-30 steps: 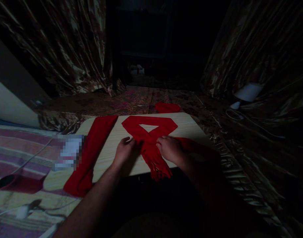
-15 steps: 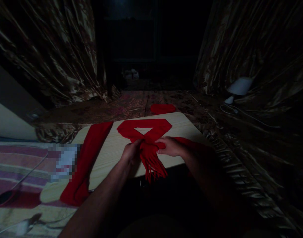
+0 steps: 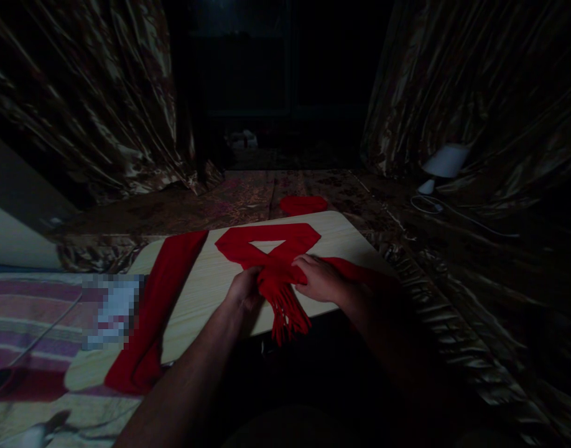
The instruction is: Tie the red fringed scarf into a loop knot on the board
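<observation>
A red fringed scarf [image 3: 276, 258] lies on the light wooden table [image 3: 196, 311], its ends crossed below a small triangular gap. My left hand [image 3: 245, 288] grips the scarf's left edge just above the fringe, thumb on top and fingers partly hidden. On the opposite edge my right hand [image 3: 316, 277] pinches the cloth near the crossing. The fringe hangs over the table's near edge. Along the table's left side lies another long red cloth [image 3: 167, 298], folded lengthwise. More red cloth [image 3: 360, 271] stretches out to the right, behind my right hand.
Past the table's far edge sits a red knitted-looking item [image 3: 304, 204]. A white lamp [image 3: 446, 160] with a cord stands at right. At left are a blurred-out item [image 3: 112, 311], a dark red cylinder [image 3: 28, 382] and striped bedding [image 3: 28, 317]. Patterned curtains [image 3: 89, 93] hang behind.
My left hand has moved in from beside the scarf and closed on its edge. The crossed part is gathered narrower between both hands. The whole view has shifted slightly.
</observation>
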`<state>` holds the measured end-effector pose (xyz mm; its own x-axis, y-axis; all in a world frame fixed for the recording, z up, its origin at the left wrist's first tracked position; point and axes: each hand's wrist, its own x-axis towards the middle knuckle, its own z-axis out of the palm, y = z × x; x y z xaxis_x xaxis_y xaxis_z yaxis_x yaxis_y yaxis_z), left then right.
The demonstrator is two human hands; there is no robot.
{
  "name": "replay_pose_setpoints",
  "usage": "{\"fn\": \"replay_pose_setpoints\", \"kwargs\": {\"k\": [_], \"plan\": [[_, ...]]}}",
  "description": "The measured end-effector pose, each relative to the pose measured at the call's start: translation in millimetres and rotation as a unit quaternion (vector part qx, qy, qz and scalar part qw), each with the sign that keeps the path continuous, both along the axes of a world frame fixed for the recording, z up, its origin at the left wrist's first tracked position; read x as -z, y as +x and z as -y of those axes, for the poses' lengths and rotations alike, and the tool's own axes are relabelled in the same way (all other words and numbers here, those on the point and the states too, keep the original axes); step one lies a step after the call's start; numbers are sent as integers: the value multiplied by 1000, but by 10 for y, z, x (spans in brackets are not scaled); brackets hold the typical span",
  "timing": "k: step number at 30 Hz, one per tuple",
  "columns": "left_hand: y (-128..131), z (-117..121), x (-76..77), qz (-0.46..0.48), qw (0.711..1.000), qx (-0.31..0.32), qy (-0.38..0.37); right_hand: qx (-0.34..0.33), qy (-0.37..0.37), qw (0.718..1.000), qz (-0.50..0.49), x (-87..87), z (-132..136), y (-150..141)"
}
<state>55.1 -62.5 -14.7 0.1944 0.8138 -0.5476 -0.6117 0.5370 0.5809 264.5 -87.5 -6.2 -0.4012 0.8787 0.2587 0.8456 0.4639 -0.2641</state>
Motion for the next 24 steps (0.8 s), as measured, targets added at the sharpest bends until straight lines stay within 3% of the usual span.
{"fn": "replay_pose_setpoints", "kwargs": {"k": [5,9,13,17,24], "plan": [[-8,-18,28,-4,1000,16,19,52,-30,995,83,-66,93,-232],[-37,-38,36,35,999,15,2,87,-73,989,89,-98,105,-311],[-55,-47,5,76,997,24,-15,70,-85,988,106,-96,92,-311],[-28,-36,-19,117,993,12,-15,115,-63,986,108,-91,74,-386],[45,-12,-64,162,987,3,7,204,-148,966,50,-121,-129,-639]]}}
